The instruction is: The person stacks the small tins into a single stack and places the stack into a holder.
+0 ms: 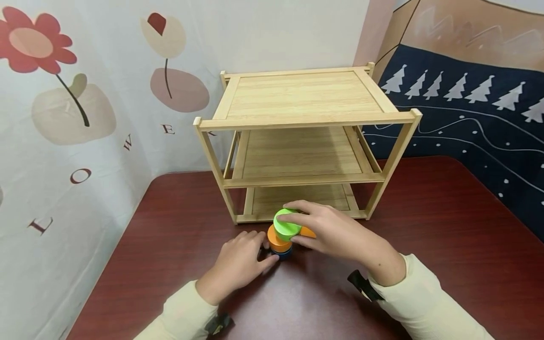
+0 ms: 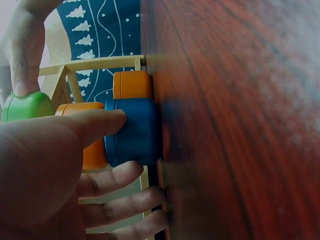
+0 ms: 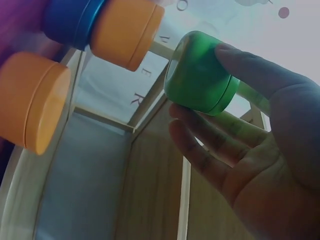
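Sleeves (image 1: 425, 297) foremost, our left hand (image 1: 238, 259) gripped the blue jar (image 2: 137, 135) inside the table's left edge (image 1: 138, 231); our right hand (image 1: 329, 230) pinched the green jar (image 3: 196, 72), likely light, best held by its sides.

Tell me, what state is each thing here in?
Green jar: closed, in the right hand, above the upper orange jar.
Upper orange jar: closed, on the blue jar.
Blue jar: closed, on the table, held by the left hand.
Other orange jar: closed, on the table.
Wooden rack: standing upright.
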Tool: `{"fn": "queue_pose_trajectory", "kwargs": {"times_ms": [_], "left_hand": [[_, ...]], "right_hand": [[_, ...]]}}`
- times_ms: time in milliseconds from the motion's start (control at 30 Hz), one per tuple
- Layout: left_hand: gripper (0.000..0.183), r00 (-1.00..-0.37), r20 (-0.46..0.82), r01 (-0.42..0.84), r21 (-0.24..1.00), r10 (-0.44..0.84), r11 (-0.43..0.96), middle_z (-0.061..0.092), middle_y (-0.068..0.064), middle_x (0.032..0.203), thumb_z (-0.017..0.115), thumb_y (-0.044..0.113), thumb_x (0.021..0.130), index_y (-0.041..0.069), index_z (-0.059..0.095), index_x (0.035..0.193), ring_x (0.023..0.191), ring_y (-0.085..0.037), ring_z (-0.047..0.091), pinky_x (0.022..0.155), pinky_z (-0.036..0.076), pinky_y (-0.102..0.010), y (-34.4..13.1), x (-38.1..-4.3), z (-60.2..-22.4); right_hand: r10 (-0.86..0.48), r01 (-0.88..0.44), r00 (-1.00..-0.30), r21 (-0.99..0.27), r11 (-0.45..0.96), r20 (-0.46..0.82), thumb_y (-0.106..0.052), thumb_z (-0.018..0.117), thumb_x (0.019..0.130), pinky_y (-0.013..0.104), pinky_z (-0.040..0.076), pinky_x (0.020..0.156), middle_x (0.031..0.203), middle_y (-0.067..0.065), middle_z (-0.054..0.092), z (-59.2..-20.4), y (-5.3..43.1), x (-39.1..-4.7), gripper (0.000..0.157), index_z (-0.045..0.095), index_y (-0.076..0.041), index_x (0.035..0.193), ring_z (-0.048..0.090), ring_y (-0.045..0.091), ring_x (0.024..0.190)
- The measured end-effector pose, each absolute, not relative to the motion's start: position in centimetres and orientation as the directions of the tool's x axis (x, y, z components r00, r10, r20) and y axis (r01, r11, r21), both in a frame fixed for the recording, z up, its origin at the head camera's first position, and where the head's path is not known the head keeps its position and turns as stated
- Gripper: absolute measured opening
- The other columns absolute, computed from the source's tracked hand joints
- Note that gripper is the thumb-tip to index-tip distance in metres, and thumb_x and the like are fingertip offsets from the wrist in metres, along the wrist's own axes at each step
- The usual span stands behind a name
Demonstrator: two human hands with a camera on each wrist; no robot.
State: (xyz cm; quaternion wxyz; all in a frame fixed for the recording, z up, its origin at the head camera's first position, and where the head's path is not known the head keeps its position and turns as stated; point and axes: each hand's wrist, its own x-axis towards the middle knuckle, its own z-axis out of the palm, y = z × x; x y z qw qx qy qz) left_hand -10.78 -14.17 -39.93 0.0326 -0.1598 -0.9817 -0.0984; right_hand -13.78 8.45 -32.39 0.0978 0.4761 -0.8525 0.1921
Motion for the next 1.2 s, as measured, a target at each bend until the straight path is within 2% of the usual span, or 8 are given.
{"fn": "queue_pose_trajectory", "kwargs": {"times_ms": [700,1200], "left_hand": [[0.035,-0.947,0.091,0.321,0.179,0.310,0.930,0.051,0.012,0.074,0.063,0.058,0.076,0.025,0.055,0.085,0.074,-0.011,0.052,0.054,0.041,-0.033,-14.2,-10.9,-39.8],[0.035,-0.944,0.095,0.328,0.181,0.315,0.927,0.051,0.012,0.075,0.061,0.059,0.077,0.025,0.055,0.085,0.074,-0.011,0.052,0.055,0.041,-0.032,-14.1,-10.9,-39.8]], "right_hand": [[-0.791,-0.877,-0.480,-0.221,0.426,0.379,-0.026,0.066,0.085,0.028,0.051,0.082,0.133,0.007,0.050,-34.1,7.3,-14.3,0.043,0.055,-0.020,0.126,0.063,0.016,0.101],[-0.793,-0.861,-0.507,-0.240,0.449,0.337,-0.026,0.065,0.086,0.027,0.051,0.083,0.136,0.006,0.048,-34.4,7.1,-14.3,0.043,0.055,-0.021,0.127,0.060,0.015,0.107]]}}
